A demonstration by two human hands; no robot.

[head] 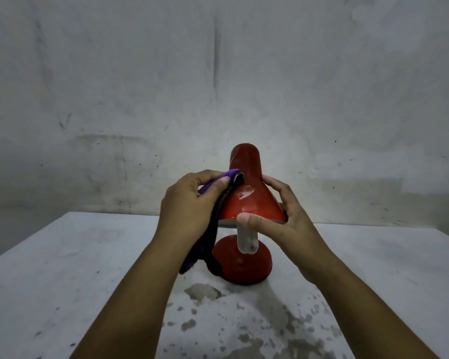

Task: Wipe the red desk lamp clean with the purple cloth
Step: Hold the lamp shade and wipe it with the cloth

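The red desk lamp (246,182) stands on a white table, its cone shade tilted toward me and a white bulb (246,239) hanging out of the shade above the round red base (244,268). My left hand (187,206) grips the purple cloth (228,174) and presses it against the shade's left side; the cloth's dark tail hangs down past the base. My right hand (278,216) holds the shade's right rim, thumb across the front edge. White scuffs show on the shade's front.
The white table (88,268) has dark stains and specks near its front middle and right. A bare, marked grey wall (218,86) stands close behind the lamp.
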